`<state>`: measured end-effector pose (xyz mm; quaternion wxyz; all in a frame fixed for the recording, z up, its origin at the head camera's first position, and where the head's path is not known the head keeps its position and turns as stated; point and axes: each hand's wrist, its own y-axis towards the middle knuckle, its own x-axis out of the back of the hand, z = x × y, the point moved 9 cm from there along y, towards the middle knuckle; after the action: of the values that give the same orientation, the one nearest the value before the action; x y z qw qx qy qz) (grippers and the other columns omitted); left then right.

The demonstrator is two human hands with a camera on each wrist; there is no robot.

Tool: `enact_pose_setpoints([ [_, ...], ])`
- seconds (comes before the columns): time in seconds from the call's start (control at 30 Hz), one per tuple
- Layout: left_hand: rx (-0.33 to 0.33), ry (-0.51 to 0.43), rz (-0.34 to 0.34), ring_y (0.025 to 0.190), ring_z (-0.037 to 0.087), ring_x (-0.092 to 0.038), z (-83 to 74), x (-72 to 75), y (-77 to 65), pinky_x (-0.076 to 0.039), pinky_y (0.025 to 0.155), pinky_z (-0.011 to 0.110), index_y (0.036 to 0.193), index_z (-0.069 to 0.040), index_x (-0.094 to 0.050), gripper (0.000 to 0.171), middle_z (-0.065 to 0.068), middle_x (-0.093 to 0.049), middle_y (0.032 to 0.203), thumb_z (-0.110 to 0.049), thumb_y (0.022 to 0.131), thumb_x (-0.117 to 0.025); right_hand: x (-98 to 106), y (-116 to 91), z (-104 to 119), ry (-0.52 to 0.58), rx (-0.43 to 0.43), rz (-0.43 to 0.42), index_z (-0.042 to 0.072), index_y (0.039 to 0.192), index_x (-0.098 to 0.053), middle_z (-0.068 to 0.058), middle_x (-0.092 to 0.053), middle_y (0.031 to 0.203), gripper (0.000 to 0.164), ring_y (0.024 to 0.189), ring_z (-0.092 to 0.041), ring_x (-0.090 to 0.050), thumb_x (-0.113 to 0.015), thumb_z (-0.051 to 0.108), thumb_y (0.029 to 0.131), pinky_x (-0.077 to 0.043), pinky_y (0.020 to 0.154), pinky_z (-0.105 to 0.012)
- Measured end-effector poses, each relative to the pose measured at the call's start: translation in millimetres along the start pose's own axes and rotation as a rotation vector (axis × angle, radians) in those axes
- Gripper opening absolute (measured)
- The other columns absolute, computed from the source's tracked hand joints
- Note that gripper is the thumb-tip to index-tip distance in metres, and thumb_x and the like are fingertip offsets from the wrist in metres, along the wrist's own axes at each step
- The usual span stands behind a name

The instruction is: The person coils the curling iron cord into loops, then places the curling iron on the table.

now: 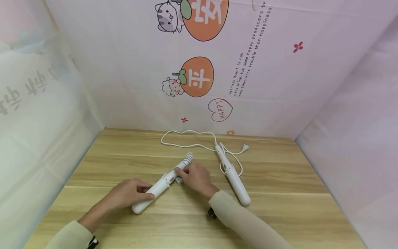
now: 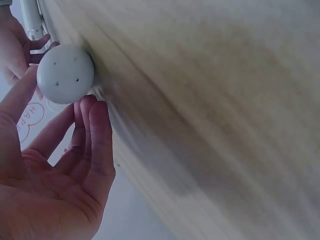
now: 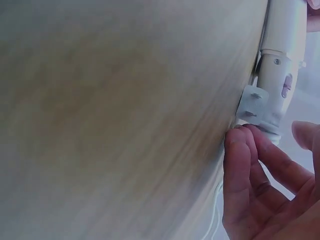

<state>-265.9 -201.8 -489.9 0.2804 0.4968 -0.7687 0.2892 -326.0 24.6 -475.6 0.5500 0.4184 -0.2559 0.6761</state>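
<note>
Your left hand (image 1: pixel 126 193), loosely curled, grips the white wand (image 1: pixel 159 187). Your right hand (image 1: pixel 197 177), half curled, pinches its coiled cord (image 1: pixel 187 160).

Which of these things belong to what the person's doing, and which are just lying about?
Seemingly part of the job:
left hand
right hand
held curling iron
its wrapped cord
its pronged plug

Apparently just lying about:
second curling iron, untouched
its loose cord
that cord's plug
</note>
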Motion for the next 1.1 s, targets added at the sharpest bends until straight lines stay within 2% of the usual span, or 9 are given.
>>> enact_pose_setpoints([
  [0.13,-0.003,0.028,-0.013,0.098,0.011,-0.07,-2.4,5.5,1.1,-0.057,0.081,0.039,0.131,-0.012,-0.08,0.053,-0.007,-0.077,0.105,-0.047,0.092,-0.086,4.2,-1.2,-5.1,0.04,-0.011,0.004,0.023,0.061,-0.063,0.01,-0.051,0.058,0.058,0.056,-0.009,-0.044,-0.062,0.055,0.108,-0.035,0.051,-0.028],
  [0.23,-0.021,0.056,-0.043,0.099,0.012,-0.07,-9.0,12.6,3.7,-0.059,0.084,0.04,0.133,-0.009,-0.078,0.055,-0.006,-0.078,0.106,-0.048,0.095,-0.083,10.2,-2.8,-7.5,0.074,-0.019,0.007,0.018,0.082,-0.078,0.006,-0.069,0.075,0.049,0.066,-0.009,-0.055,-0.061,0.055,0.109,-0.046,0.06,-0.03],
  [0.33,-0.045,0.077,-0.083,0.1,0.013,-0.071,-20.2,20.1,8.1,-0.06,0.088,0.042,0.133,-0.006,-0.077,0.051,-0.004,-0.079,0.108,-0.045,0.1,-0.079,17.1,-4.2,-10.5,0.09,-0.026,0.0,0.014,0.102,-0.082,0.002,-0.077,0.089,0.045,0.074,-0.009,-0.062,-0.061,0.053,0.109,-0.052,0.069,-0.032],
  [0.53,-0.098,0.117,-0.125,0.109,0.024,-0.073,-43.9,25.6,23.6,-0.06,0.095,0.05,0.134,-0.006,-0.076,0.043,0.005,-0.079,0.118,-0.037,0.104,-0.074,31.3,-7.8,-17.0,0.103,-0.026,-0.016,0.018,0.101,-0.08,0.005,-0.075,0.087,0.036,0.072,-0.008,-0.062,-0.063,0.049,0.109,-0.052,0.068,-0.031],
  [0.7,-0.138,0.152,-0.161,0.112,0.03,-0.073,-65.0,22.0,46.6,-0.06,0.093,0.052,0.135,-0.009,-0.077,0.041,0.011,-0.079,0.124,-0.035,0.104,-0.073,48.1,-12.1,-26.9,0.085,-0.044,-0.051,0.016,0.105,-0.078,0.003,-0.077,0.091,0.033,0.079,-0.009,-0.067,-0.064,0.046,0.109,-0.055,0.072,-0.033],
  [0.9,-0.182,0.204,-0.166,0.11,0.03,-0.073,-92.4,12.5,73.1,-0.06,0.091,0.05,0.135,-0.008,-0.077,0.039,0.014,-0.078,0.124,-0.03,0.104,-0.073,70.1,-16.9,-39.0,0.039,-0.071,-0.106,0.019,0.108,-0.078,0.003,-0.078,0.095,0.034,0.085,-0.011,-0.072,-0.065,0.05,0.108,-0.057,0.072,-0.036],
  [1.1,-0.195,0.232,-0.184,0.112,0.03,-0.072,-107.5,11.1,88.8,-0.059,0.093,0.051,0.137,-0.008,-0.076,0.04,0.014,-0.076,0.128,-0.029,0.104,-0.073,86.9,-19.5,-51.6,0.044,-0.089,-0.161,0.02,0.109,-0.077,0.003,-0.079,0.096,0.029,0.089,-0.013,-0.073,-0.07,0.047,0.106,-0.058,0.077,-0.041],
])
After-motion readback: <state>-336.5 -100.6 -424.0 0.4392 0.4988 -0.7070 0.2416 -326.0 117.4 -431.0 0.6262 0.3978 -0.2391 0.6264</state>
